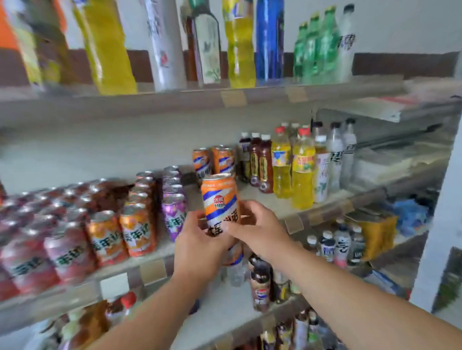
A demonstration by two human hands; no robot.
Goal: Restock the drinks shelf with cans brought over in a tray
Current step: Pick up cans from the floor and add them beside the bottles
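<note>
An orange, white and blue can [219, 198] stands upright in the air in front of the middle shelf [267, 199]. My left hand [200, 241] grips its lower part from the left. My right hand [255, 229] holds its lower right side with curled fingers. A second can of the same kind [236, 255] shows partly below my hands; which hand carries it is hidden. Two matching orange cans [213, 159] stand at the back of the shelf, beyond the held can. No tray is in view.
Rows of red, orange and purple cans [95, 219] fill the shelf's left half. Yellow, brown and clear bottles [297, 167] stand on its right. Tall bottles [238, 38] line the shelf above, small bottles [260, 283] the shelf below. A white post [446, 219] stands at right.
</note>
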